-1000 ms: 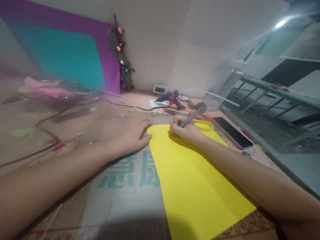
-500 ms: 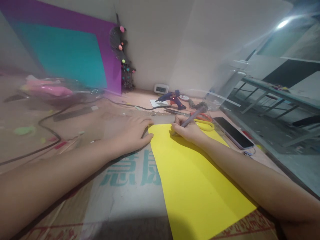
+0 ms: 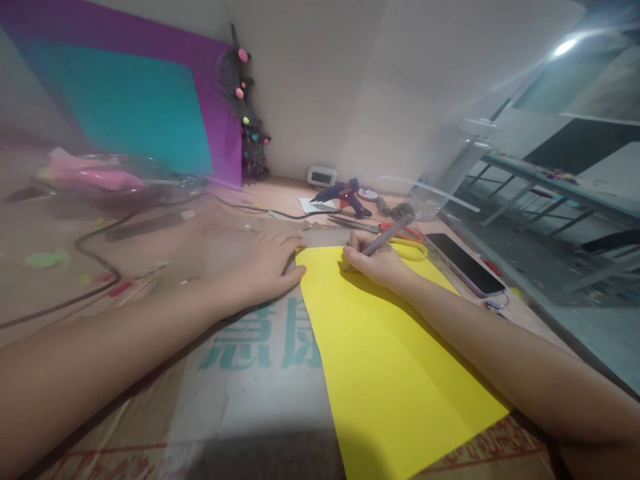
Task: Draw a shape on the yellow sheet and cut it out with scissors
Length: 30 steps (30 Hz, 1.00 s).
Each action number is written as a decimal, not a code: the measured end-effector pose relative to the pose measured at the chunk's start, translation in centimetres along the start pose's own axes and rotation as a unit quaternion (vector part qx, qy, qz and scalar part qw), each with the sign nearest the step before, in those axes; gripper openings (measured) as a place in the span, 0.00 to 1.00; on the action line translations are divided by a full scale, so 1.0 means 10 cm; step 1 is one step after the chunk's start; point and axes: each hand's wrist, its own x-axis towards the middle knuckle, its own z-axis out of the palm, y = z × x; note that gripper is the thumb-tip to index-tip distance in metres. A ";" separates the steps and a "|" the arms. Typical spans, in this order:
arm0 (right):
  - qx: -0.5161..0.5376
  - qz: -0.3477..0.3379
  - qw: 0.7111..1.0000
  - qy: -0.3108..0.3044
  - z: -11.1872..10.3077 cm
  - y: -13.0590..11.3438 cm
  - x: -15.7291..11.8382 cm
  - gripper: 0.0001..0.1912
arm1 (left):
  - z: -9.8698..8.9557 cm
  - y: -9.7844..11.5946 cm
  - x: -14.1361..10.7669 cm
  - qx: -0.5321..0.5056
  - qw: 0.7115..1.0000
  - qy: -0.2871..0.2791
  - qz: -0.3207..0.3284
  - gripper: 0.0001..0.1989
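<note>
A sheet of yellow paper (image 3: 375,360) lies on the cardboard-covered table, angled toward me. My right hand (image 3: 377,261) grips a pen (image 3: 387,237) and rests on the upper part of the sheet, the pen's tip down at the paper. My left hand (image 3: 275,263) lies flat with fingers apart, its thumb and fingertips at the paper's upper left edge. Just beyond my right hand are scissors (image 3: 411,250) with orange and yellow handles, partly hidden by that hand.
A glue gun (image 3: 345,198) with a cord and a small digital clock (image 3: 321,176) stand at the back. A phone (image 3: 465,265) lies at the right. Purple and teal boards (image 3: 225,120) lean at the left, near a pink item (image 3: 95,175) in clear plastic.
Almost nothing differs. The whole view has shifted very slightly, while both hands, the pen and the paper keep their places.
</note>
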 end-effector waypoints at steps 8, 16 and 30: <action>-0.003 0.012 0.999 -0.031 -0.01 -0.04 -0.01 0.15 | 0.01 0.00 0.01 -0.004 1.000 0.005 0.001 0.25; -0.006 0.006 1.000 -0.030 -0.01 -0.05 0.00 0.14 | 0.04 -0.02 0.01 -0.001 1.000 0.014 0.004 0.24; 0.072 0.015 0.997 -0.027 -0.02 0.02 0.01 0.17 | 0.04 -0.04 0.02 -0.026 0.998 0.052 -0.034 0.26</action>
